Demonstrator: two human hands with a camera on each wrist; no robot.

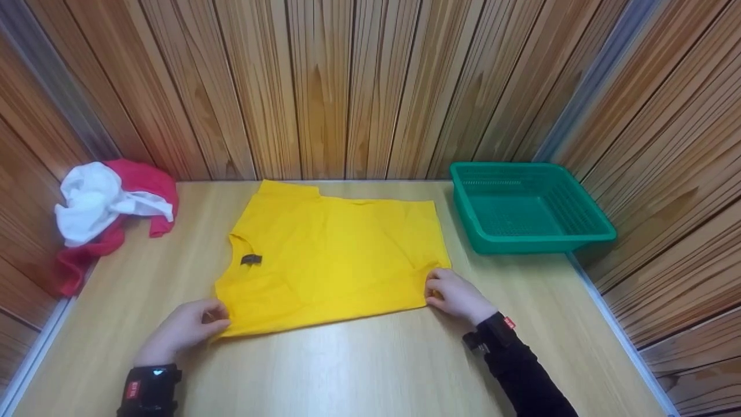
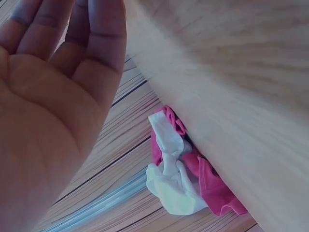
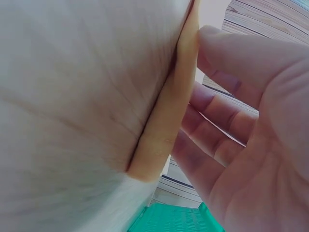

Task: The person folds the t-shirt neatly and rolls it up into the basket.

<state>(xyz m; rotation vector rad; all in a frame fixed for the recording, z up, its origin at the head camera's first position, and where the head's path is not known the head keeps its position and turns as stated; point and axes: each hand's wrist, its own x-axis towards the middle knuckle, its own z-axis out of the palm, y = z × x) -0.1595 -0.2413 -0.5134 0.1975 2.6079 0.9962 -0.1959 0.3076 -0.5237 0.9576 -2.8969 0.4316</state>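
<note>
A yellow T-shirt (image 1: 347, 249) lies spread on the table, its collar and dark neck label to the left and its hem to the right. One short sleeve shows at the far side; the near long edge runs nearly straight. My left hand (image 1: 188, 327) pinches the near left corner by the collar end. At the near hem corner, my right hand (image 1: 457, 293) pinches the cloth, which puckers there. In the right wrist view, the thumb and fingertips of that hand (image 3: 241, 106) touch the shirt's edge (image 3: 161, 130). The left wrist view cuts off the left fingertips.
A green plastic basket (image 1: 477, 231) stands at the back right. Bunched white cloth (image 1: 90, 200) and red cloth (image 1: 150, 179) lie in a heap at the back left. Wood-panelled walls (image 1: 324, 87) enclose the table (image 1: 324, 370) at the back and sides.
</note>
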